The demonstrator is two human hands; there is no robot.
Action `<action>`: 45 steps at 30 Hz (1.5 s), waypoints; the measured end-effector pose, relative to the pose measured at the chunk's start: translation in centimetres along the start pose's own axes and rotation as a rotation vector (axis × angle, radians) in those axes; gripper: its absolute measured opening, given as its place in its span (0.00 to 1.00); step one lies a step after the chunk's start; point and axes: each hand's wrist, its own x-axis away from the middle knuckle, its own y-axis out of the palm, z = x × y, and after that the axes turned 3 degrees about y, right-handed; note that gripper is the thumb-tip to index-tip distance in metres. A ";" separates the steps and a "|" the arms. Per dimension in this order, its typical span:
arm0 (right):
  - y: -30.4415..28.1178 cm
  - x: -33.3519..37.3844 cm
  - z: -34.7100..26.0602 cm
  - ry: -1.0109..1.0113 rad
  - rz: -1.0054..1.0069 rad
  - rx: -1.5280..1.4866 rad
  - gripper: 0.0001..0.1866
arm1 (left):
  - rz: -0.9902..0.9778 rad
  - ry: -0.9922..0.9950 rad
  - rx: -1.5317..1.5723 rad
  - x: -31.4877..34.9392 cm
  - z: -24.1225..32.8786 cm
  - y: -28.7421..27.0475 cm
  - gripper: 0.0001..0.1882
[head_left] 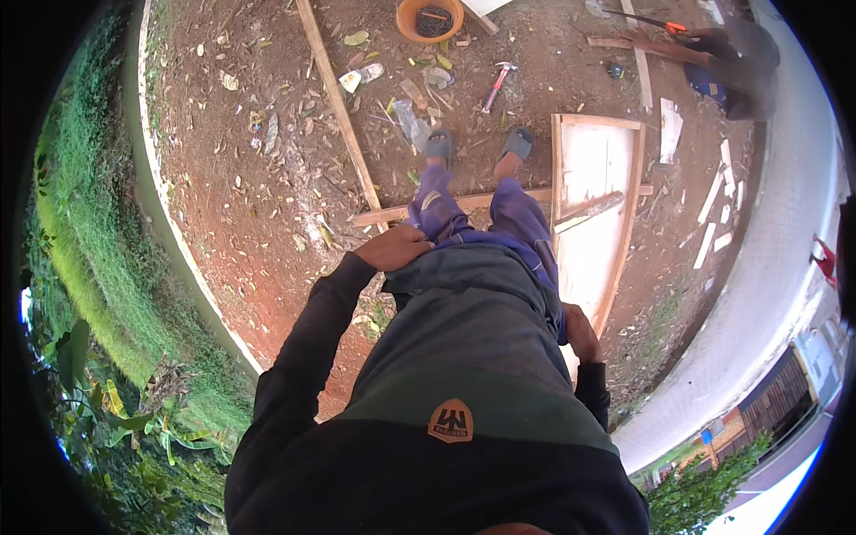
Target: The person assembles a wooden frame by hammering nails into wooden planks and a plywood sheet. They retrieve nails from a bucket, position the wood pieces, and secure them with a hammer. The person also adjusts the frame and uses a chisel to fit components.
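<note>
My left hand (397, 248) is closed at my left hip, its fingers bunched on the purple trousers (522, 212) beside the hem of my dark shirt (464, 294). At my right hip hangs my right hand (581, 333), against the trouser side; its fingers are mostly hidden, so I cannot tell what they do. A white panel in a wooden frame (556, 160) lies on the ground right of my legs, with a short wood strip (588, 214) across it. Beyond my sandals (517, 143) lies a hammer (497, 86) with a red handle.
An orange bowl (407, 25) holding small dark pieces stands far ahead. Long wooden battens (339, 107) lie on the leaf-strewn dirt. At the far right another person (736, 67) crouches near a handsaw (675, 28). White offcuts (711, 196) lie by the pale wall (758, 214).
</note>
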 end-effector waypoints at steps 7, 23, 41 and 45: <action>-10.7 -7.8 -1.8 -0.088 0.062 0.333 0.19 | 0.412 -0.011 0.066 -3.1 0.8 6.2 0.24; -19.7 -16.2 -8.1 -0.354 -0.021 0.748 0.15 | 0.839 0.001 0.364 -11.1 0.0 13.2 0.27; -20.3 -16.5 -4.2 -0.201 0.219 0.458 0.20 | 0.517 0.000 0.386 -11.0 5.6 7.0 0.20; -18.8 -15.6 -3.9 -0.220 0.245 0.365 0.20 | 0.428 -0.052 0.405 -8.6 7.4 6.1 0.20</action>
